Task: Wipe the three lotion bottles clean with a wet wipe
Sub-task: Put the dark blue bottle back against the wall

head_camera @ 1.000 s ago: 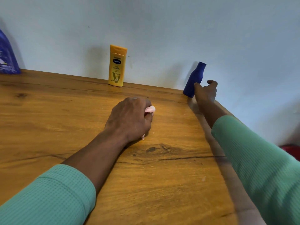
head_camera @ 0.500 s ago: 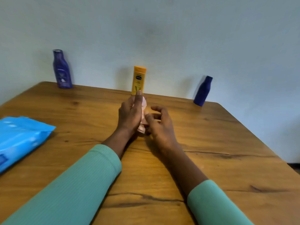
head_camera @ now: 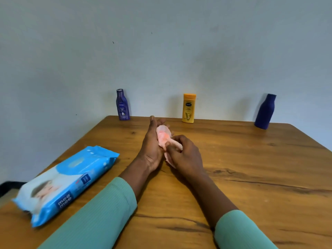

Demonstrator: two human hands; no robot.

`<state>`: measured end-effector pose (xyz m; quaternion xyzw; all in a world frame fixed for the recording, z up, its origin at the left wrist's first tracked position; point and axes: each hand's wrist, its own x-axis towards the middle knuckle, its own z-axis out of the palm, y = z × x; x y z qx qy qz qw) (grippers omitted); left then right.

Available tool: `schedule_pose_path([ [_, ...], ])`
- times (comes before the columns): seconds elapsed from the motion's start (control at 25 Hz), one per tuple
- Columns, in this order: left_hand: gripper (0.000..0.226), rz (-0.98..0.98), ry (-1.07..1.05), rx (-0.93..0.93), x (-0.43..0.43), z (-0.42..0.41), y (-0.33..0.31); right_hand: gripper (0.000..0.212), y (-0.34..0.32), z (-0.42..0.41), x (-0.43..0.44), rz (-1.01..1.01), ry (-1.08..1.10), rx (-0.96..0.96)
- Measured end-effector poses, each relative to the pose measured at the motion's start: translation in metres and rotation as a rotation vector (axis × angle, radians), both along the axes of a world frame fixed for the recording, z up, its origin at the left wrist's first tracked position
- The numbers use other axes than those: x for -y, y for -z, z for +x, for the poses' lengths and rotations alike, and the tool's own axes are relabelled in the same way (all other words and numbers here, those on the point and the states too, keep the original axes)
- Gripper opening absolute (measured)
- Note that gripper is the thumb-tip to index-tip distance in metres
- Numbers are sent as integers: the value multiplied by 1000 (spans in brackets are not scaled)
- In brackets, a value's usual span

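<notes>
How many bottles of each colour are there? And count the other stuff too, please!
dark blue bottles: 2
yellow bottle: 1
blue wipe pack: 1
pink wet wipe: 1
Total: 5

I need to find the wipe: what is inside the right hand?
The right hand pinches a crumpled pinkish wet wipe, whose upper part lies against the open left hand. The right fingers cover the wipe's middle, which cannot be seen.
</notes>
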<state>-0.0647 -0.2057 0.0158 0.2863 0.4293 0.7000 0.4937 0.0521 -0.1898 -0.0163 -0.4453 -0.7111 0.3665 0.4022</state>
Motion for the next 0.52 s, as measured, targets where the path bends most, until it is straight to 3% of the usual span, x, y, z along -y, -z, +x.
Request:
schedule_pose_path([
  [0.08, 71, -38, 20, 68, -1, -2, -3, 34, 1, 0, -1, 34, -52, 0],
  [0.16, 67, -85, -26, -27, -9, -14, -11, 27, 2, 0, -5, 1, -50, -56],
  [0.32, 17, -200, -473, -330, -53, -78, -46, 28, 2, 0, -8, -69, -41, -115],
  [0.36, 21, -254, -556, -422, -65, -100, -53, 29, 1, -1, -8, -69, -42, -103],
  [0.52, 82, -575, -724, -803, -110, -164, -54, 29, 2, 0, -11, -65, -18, -102],
])
